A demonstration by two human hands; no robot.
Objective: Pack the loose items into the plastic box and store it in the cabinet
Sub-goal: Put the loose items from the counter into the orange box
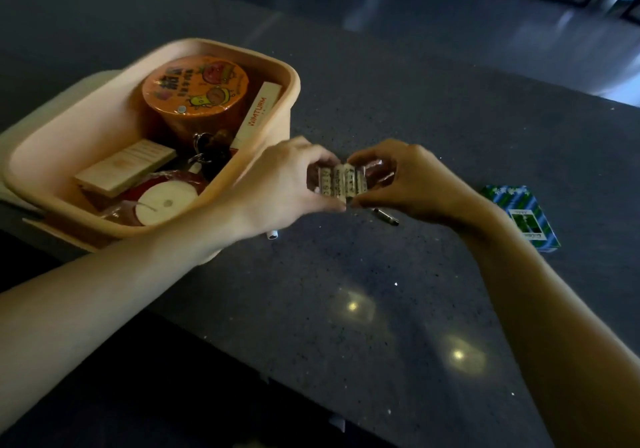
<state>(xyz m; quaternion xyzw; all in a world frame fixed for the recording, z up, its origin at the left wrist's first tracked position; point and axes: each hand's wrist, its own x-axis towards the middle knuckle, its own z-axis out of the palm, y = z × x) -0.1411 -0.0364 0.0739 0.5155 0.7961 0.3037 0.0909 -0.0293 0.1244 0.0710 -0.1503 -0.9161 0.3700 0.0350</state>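
Dark speckled countertop (381,309) fills most of the view, with two ceiling lights mirrored in it near the person and a grey floor (450,14) blurred beyond its far edge. On the left of the counter stands the peach plastic box (291,76), open at the top and sitting on what looks like its pale lid (52,101), though that part is dim and partly cut off. Inside the box are a round orange tub (195,87) with cartoon figures on top, a long white carton (258,115) leaning against the right wall, a flat box (124,167) in a pale wood colour, a dark keyring (207,153) and a red round packet (162,198) with a white disc on its face. Just to the right of the box, above the counter, both hands meet around a pack of batteries (341,180), which is still outside the box. The left hand (287,184) pinches the pack's left side between thumb and curled fingers, and the right hand (412,180) pinches the right side the same way. A dark pen (386,217) lies on the counter beneath the right hand, partly hidden. Further right, well apart from the plastic box, a small box (519,215) striped in green and blue lies flat beside the right forearm.
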